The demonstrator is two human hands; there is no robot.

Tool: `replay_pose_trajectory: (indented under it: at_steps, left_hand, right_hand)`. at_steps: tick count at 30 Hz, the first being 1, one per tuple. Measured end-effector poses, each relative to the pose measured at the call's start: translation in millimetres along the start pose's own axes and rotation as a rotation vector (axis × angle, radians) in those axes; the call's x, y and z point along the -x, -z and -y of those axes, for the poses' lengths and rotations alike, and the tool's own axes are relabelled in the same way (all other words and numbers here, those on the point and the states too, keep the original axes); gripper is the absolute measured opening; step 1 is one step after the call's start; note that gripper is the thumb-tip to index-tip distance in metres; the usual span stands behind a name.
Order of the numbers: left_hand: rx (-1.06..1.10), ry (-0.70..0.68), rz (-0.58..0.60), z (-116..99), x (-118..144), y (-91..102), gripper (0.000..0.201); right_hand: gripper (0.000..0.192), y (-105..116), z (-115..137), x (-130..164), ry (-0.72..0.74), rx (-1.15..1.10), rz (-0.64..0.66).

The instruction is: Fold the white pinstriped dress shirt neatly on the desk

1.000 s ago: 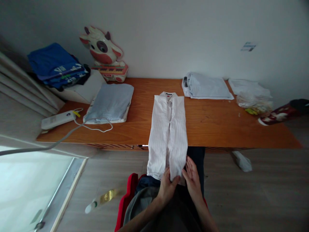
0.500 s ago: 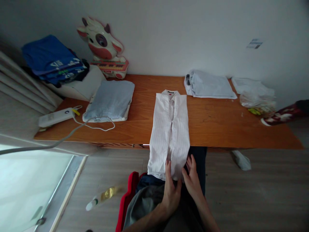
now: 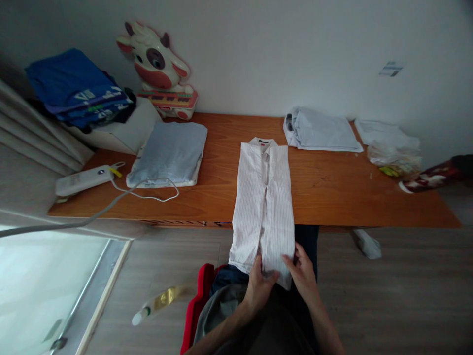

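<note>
A white striped shirt (image 3: 263,197), folded into a long narrow strip with its collar facing up, lies partly on the wooden table (image 3: 325,192). Its lower end hangs over the front edge onto my lap. At the hem, near the middle opening, my left hand (image 3: 259,286) pinches the cloth, with some fingers hidden beneath it. My right hand (image 3: 303,273) grips the lower right side edge, thumb on top and fingers at the edge.
Folded light-blue clothes (image 3: 168,153) lie left of the shirt, beside a power strip (image 3: 83,181) with a cable. A cow toy keyboard (image 3: 168,98) stands behind. Folded white clothing (image 3: 321,129) and a plastic bag (image 3: 393,155) lie right. A bottle (image 3: 158,303) is on the floor.
My right hand has closed on the shirt's lower right edge, and that hem corner now reaches lower and further right. The left hand has shifted slightly downward along the hem.
</note>
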State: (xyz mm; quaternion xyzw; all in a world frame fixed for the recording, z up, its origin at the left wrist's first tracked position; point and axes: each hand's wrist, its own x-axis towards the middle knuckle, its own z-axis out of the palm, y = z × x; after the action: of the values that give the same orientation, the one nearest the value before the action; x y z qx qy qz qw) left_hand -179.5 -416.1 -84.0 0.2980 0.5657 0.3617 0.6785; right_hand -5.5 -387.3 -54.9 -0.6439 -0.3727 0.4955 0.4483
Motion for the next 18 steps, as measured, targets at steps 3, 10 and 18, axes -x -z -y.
replay_pose_trajectory:
  at_steps: [3,10,18]
  left_hand:
    - [0.194,0.135,0.181,-4.0,-0.7,-1.5,0.068]
    - [0.481,0.320,0.364,-7.4,-5.7,3.3,0.067]
    - [0.464,0.333,0.460,-11.2,-7.5,5.2,0.056]
  right_hand:
    - [0.065,2.0,0.6,1.0,-0.069,-0.110,0.025]
    - [0.068,-2.0,9.7,17.6,-0.306,-0.177,0.148]
    - [0.061,-24.3,-1.5,33.1,-0.463,-0.214,-0.065]
